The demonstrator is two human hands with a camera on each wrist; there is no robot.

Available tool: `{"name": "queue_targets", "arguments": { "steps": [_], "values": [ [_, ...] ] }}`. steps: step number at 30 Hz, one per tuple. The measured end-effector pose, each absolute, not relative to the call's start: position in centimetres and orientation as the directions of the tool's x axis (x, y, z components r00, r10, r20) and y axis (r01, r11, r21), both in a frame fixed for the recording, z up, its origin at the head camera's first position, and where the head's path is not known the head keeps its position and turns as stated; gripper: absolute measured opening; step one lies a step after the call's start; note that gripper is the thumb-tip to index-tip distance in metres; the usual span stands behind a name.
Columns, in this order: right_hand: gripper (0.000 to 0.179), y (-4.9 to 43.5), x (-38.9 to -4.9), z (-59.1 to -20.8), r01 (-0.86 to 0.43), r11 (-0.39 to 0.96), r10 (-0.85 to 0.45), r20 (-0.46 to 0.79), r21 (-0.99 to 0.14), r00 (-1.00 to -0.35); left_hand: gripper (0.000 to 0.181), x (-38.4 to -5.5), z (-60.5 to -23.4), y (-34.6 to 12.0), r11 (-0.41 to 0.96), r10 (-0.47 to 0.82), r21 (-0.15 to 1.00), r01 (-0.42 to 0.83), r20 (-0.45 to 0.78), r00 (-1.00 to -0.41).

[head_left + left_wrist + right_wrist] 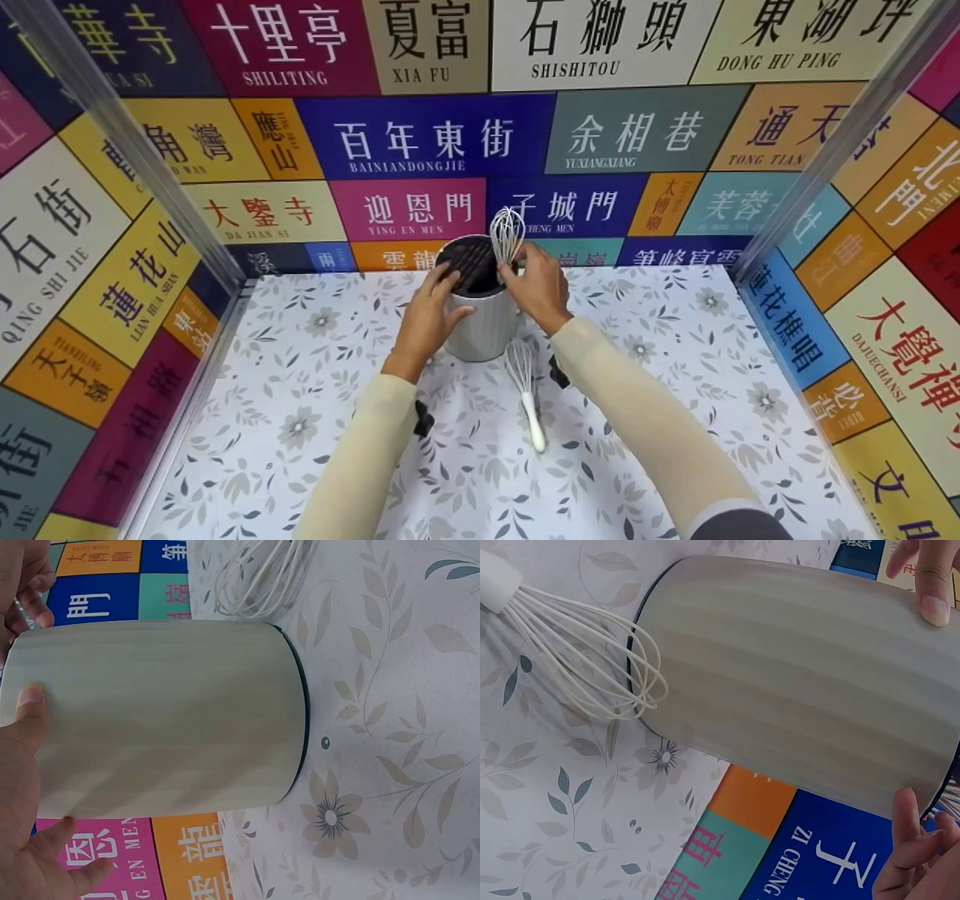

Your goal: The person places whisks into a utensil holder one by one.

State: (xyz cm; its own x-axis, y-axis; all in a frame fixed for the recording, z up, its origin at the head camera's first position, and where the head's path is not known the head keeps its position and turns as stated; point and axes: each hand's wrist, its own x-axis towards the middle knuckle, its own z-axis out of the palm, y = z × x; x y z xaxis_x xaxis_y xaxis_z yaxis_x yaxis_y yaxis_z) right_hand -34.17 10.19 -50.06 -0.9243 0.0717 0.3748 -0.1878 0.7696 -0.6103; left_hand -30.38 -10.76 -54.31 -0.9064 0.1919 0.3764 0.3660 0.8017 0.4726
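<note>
Tipping and snagging look like the main risks

Nearest, on the white counter (pixel 247 457) with its grey leaf-and-flower print, lies a white-handled wire whisk (pixel 531 412), handle toward the near edge. Its loops lie just beside the foot of a tall, pale-grey, ribbed cylindrical canister (pixel 484 328); I cannot tell whether they touch. A passing cream right sleeve (pixel 645 397) or a sliding canister base could catch the loops and spin that whisk aside.

The canister stands upright midway between the counter's side edges, toward the far edge. The left grip (pixel 424 319) is spread wide at its rim, thumb against the wall rather than wrapped round it. Such light contact, I judge, could let the canister rock if one side of its mouth were pressed hard.

The right grip (pixel 541 285) is narrow, pinching a second, loops-up wire whisk (pixel 508 231) near the base of its loops, over the rim's right side. Its handle is hidden, so how deep it reaches I cannot tell. So small a pinch could slip or twist. The black slotted insert (pixel 472 256) in the mouth might jam a handle, and forcing it could shift the insert.

Farthest, past the far edge, rises a wall of multicoloured sign panels (pixel 424 139); a backward tip could knock the loops against it.
</note>
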Motion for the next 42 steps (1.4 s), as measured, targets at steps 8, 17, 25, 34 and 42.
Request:
{"name": "queue_targets", "arguments": {
  "steps": [8,17,25,34,42],
  "values": [
    [0.033,10.6,-33.8,-50.2,-0.186,0.749,0.062,0.346,-0.636,-0.936,0.068,-30.4,-54.5,-10.8,0.799,0.192,0.476,0.366,0.375,-0.907],
    [0.035,12.4,-33.3,-49.7,-0.180,0.726,0.065,0.328,-0.663,-0.942,0.068,-30.6,-54.5,-10.8,0.793,0.192,0.482,0.373,0.383,-0.903],
    [0.036,14.7,-32.6,-49.6,-0.205,0.719,0.040,0.333,-0.664,-0.942,0.069,-30.5,-54.3,-10.9,0.789,0.184,0.500,0.358,0.364,-0.913],
    [0.048,17.4,-30.4,-51.9,-0.193,0.748,-0.030,0.259,-0.634,-0.965,0.069,-30.4,-54.4,-10.8,0.776,0.186,0.518,0.360,0.357,-0.915],
    [0.055,18.6,-27.9,-55.1,-0.182,0.775,-0.098,0.170,-0.605,-0.981,0.069,-30.3,-54.3,-10.7,0.778,0.184,0.520,0.354,0.350,-0.919]
  ]
}}
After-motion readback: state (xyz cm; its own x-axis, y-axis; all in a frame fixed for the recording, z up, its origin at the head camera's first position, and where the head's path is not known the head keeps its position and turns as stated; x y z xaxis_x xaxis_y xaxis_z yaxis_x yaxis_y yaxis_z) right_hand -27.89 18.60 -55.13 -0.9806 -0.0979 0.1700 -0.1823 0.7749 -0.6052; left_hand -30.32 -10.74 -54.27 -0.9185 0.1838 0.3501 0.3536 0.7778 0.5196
